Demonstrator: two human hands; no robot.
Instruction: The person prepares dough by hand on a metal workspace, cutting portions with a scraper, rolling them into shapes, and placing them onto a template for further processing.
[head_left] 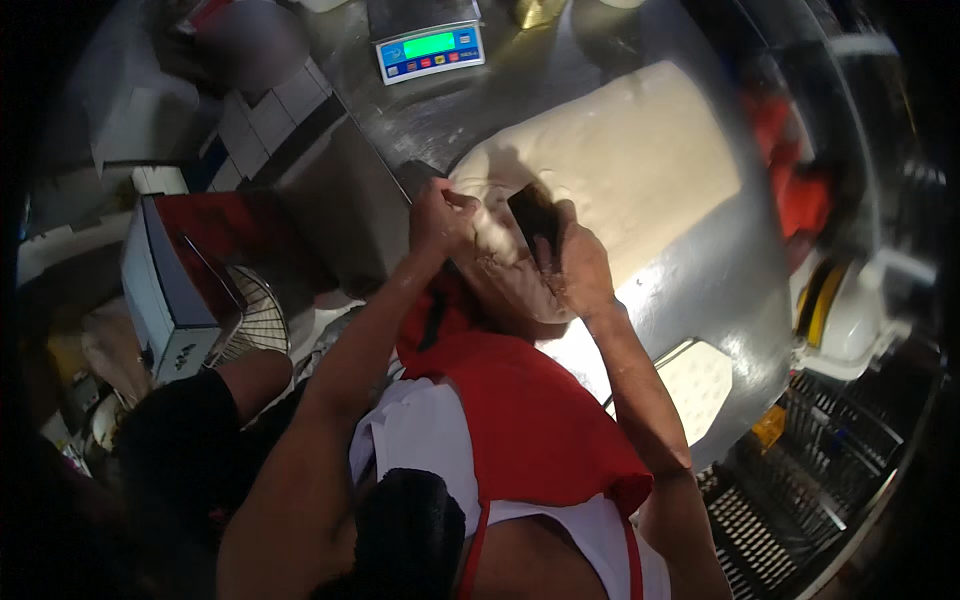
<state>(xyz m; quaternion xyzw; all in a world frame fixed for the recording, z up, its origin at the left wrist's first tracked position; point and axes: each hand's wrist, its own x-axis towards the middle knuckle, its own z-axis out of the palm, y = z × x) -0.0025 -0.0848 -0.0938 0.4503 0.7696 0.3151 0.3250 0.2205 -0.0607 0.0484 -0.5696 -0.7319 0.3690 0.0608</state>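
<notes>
Steel surface (705, 285): shiny grey tabletop; red cloth apron (545, 415) at its near edge.
Dough: large, pale, thick slab of dough (640, 150), lying lengthwise from near-left corner toward far right; near end lumpy and creased, far end smooth.
Left hand (442, 222): at the slab's left side, by the surface's left edge; fingers curled, thumb close to forefinger; cannot tell whether any dough is pinched.
Right hand (585, 268): partly closed, gripping a dark, flat, rectangular scraper (532, 214) over the slab's near end; cannot tell how deep its lower edge sits.
Scale: white-and-blue digital scale (430, 55), lit green display, near the surface's far-left corner.
Board: pale, dotted, flat board (694, 388), near-right part of surface, apart from dough.
</notes>
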